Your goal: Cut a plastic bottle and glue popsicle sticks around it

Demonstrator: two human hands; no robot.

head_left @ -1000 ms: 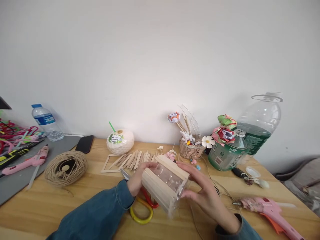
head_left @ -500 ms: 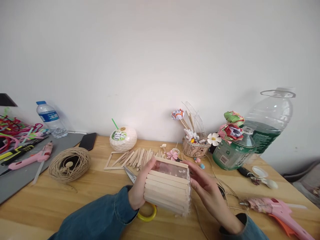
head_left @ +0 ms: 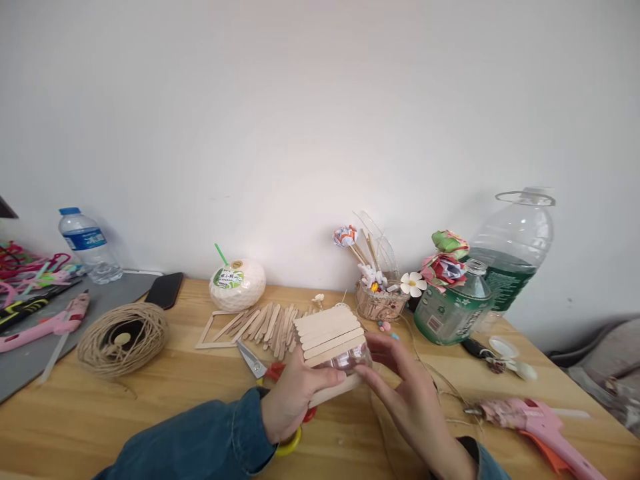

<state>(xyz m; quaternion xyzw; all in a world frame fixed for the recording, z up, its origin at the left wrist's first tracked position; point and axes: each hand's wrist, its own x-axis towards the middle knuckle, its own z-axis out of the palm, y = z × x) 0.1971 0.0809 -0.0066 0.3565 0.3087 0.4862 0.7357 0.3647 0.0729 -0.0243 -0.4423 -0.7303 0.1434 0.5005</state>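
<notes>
A clear plastic container clad in pale wooden craft sticks (head_left: 331,336) is held above the wooden table (head_left: 165,393) at centre. My left hand (head_left: 295,393) grips its near left side, thumb across a lower stick. My right hand (head_left: 400,377) holds its right side with fingers curled around the clear plastic. The stick-covered face points up and away from me. Loose craft sticks (head_left: 265,323) lie just behind it, and scissors (head_left: 260,365) with red and yellow handles lie partly under my left hand.
A twine coil (head_left: 121,337), a phone (head_left: 164,289) and a white coconut drink (head_left: 237,285) sit left of centre. A basket of paper flowers (head_left: 379,298), green bottles (head_left: 453,307) and a pink glue gun (head_left: 530,417) are on the right. A second glue gun (head_left: 47,322) lies on a grey mat.
Both hands have turned the stick-clad container over, so the stick-covered face that faced me now points up and back. The camera view has shifted slightly.
</notes>
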